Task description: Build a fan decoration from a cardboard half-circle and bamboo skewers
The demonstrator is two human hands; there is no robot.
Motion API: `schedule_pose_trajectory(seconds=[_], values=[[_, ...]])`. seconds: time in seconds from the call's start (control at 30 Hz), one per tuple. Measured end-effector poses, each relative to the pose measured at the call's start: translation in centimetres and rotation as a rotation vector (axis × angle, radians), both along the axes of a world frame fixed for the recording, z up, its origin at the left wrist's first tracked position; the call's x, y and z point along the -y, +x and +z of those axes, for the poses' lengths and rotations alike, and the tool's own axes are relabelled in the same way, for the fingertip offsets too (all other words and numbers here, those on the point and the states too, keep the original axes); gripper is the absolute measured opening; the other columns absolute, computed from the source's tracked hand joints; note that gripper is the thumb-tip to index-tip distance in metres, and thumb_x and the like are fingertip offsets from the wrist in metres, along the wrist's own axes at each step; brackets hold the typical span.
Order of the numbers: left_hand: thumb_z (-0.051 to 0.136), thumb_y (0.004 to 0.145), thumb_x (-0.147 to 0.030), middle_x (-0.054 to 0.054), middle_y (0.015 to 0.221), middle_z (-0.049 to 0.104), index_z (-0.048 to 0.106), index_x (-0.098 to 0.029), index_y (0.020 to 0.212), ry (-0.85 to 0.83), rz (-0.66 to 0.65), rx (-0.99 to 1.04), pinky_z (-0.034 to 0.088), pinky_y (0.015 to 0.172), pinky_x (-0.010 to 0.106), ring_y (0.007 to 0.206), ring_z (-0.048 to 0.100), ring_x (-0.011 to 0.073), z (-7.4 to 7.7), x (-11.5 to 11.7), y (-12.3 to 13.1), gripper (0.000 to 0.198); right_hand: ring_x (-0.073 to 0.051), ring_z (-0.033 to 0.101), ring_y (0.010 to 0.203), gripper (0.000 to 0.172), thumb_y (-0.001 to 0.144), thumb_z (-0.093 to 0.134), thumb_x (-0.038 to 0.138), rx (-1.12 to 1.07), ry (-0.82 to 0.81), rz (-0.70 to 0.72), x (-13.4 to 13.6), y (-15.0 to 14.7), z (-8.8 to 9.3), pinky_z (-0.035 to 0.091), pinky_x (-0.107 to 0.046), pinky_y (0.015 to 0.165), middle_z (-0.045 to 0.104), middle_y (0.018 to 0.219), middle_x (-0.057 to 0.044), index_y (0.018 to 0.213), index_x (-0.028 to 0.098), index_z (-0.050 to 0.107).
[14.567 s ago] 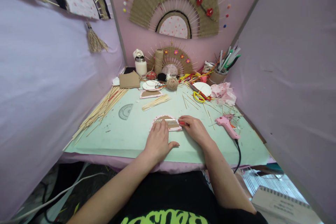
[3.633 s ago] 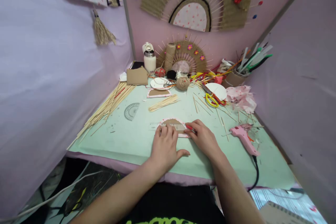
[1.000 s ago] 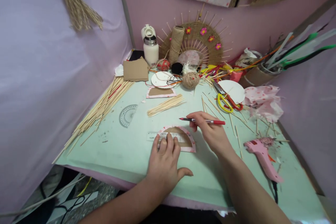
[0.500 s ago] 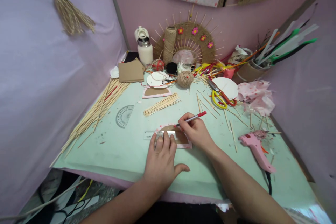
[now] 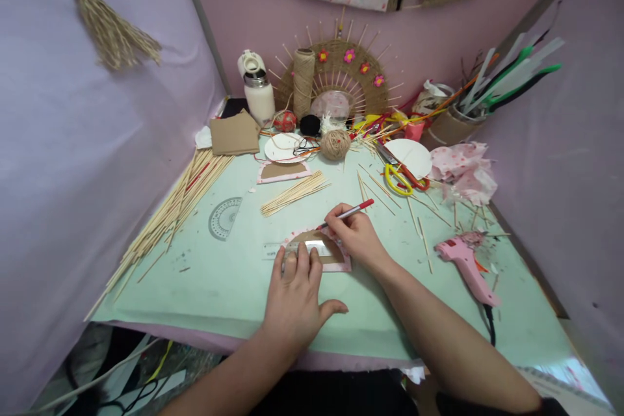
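Note:
A half-round cardboard piece with a pink dotted fabric border [image 5: 336,259] lies on the mint-green table [image 5: 234,273]. A clear ruler [image 5: 273,250] lies across it. My left hand [image 5: 297,296] lies flat, its fingers pressing the ruler down onto the piece. My right hand [image 5: 355,237] pinches a red pen [image 5: 348,213], whose tip touches the cardboard at the ruler's upper edge.
A pile of bamboo sticks [image 5: 170,214] lies along the left, a smaller bundle [image 5: 292,192] behind the piece. A protractor [image 5: 221,218], pink glue gun [image 5: 465,260], scissors [image 5: 400,179], twine ball [image 5: 335,143], bottle [image 5: 256,88] and cup of tools [image 5: 453,127] surround the work area.
My right hand, which held the pen lifted and level a second ago, has come down so the tip meets the cardboard by the ruler. My left hand has stayed on the ruler.

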State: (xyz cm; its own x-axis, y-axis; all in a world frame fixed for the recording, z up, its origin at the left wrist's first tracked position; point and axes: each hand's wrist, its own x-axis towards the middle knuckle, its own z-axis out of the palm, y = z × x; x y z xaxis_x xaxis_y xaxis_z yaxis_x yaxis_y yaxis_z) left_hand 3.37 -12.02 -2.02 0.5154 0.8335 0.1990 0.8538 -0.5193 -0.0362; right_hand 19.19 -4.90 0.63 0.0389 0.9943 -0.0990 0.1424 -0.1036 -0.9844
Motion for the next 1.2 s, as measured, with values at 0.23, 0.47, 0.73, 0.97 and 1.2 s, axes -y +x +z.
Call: schedule_pose_trajectory(seconds=[0.23, 0.47, 0.73, 0.97, 1.2], values=[[0.047, 0.071, -0.084, 0.025, 0.135, 0.054, 0.057, -0.005, 0.132, -0.021, 0.009, -0.016, 0.027, 0.114, 0.055, 0.122, 0.049, 0.0369, 0.3, 0.1, 0.0, 0.1, -0.016, 0.06, 0.069, 0.029, 0.09, 0.051, 0.043, 0.04, 0.063, 0.17, 0.4, 1.6, 0.4, 0.048, -0.029, 0.066, 0.068, 0.078, -0.003, 0.105, 0.021, 0.062], [0.048, 0.072, -0.083, 0.026, 0.137, 0.052, 0.056, -0.004, 0.132, -0.022, 0.005, -0.021, 0.028, 0.113, 0.055, 0.123, 0.047, 0.0371, 0.4, 0.0, 0.1, 0.099, -0.019, 0.067, 0.087, 0.022, 0.09, 0.051, 0.03, 0.272, 0.208, 0.122, 0.4, 3.4, 0.8, 0.047, -0.033, 0.085, 0.071, 0.088, -0.004, 0.108, 0.022, 0.061], [0.051, 0.074, -0.08, 0.024, 0.135, 0.051, 0.052, -0.006, 0.134, -0.039, 0.007, 0.005, 0.029, 0.112, 0.053, 0.123, 0.045, 0.0358, 0.8, 0.1, 0.1, 0.095, -0.017, 0.064, 0.081, 0.021, 0.083, 0.056, 0.023, 0.325, 0.217, 0.271, 0.5, 3.8, 0.9, 0.046, -0.031, 0.08, 0.071, 0.09, -0.003, 0.103, 0.021, 0.061], [0.054, 0.077, -0.075, 0.02, 0.131, 0.051, 0.051, -0.011, 0.132, -0.058, 0.013, 0.054, 0.032, 0.107, 0.051, 0.121, 0.043, 0.0345, 0.9, 0.0, 0.1, 0.085, -0.016, 0.058, 0.078, 0.03, 0.071, 0.069, 0.024, 0.434, 0.203, 0.424, 0.6, 4.0, 0.6, 0.043, -0.028, 0.072, 0.066, 0.094, -0.001, 0.098, 0.022, 0.057], [0.055, 0.08, -0.071, 0.015, 0.123, 0.052, 0.056, -0.014, 0.121, -0.049, 0.01, 0.082, 0.036, 0.103, 0.049, 0.117, 0.043, 0.0321, 0.9, 0.0, 0.0, 0.07, -0.016, 0.053, 0.079, 0.039, 0.064, 0.074, 0.022, 0.559, 0.243, 0.49, 0.7, 3.8, 0.6, 0.04, -0.026, 0.07, 0.06, 0.09, 0.0, 0.097, 0.02, 0.053]])
